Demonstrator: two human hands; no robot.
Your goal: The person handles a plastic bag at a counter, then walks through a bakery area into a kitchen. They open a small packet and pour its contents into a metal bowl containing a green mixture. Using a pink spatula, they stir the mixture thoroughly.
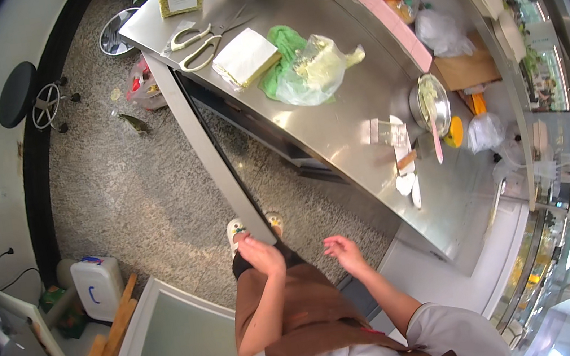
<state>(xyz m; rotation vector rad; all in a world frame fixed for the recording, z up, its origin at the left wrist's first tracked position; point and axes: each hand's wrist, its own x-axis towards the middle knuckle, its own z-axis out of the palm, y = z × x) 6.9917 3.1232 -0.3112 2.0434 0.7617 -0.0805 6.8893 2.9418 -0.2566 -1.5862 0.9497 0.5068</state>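
Note:
My left hand is stretched out with its fingers close together, at the near end of a long steel door or panel with a black seal, swung out from under the counter. Whether the palm touches it cannot be told. My right hand hangs in the air over the floor, fingers loosely bent and apart, with nothing in it. Beyond it runs the stainless-steel worktop. On this lie white-handled scissors, a white paper-topped packet and a clear plastic bag of pale green stuff beside a green cloth or bag.
A metal bowl holds a pink-handled spatula. Near it lie a transparent plastic container and a white-handled utensil. A wheeled stool and a plastic bag stand on the speckled floor. A white case is at left.

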